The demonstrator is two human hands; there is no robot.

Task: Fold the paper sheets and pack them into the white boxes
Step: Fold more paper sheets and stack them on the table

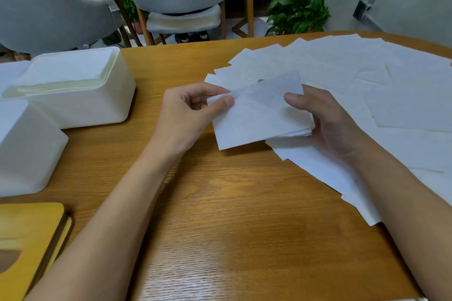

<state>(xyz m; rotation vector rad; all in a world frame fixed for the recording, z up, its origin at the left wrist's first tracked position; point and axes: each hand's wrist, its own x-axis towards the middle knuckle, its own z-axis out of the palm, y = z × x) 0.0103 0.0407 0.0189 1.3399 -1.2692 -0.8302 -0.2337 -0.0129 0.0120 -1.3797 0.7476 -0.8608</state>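
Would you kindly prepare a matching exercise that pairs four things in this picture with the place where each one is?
Things:
1. stack of folded white paper sheets
2. open white plastic box
3. yellow wooden board with a cut-out
4. green leafy potted plant

Places:
A. beyond the far edge of the brown wooden table
B. in the grip of the left hand and the right hand
C. at the table's near left corner
D. on the table's far left, filled with sheets

Pairs: 1-B, 2-D, 3-C, 4-A
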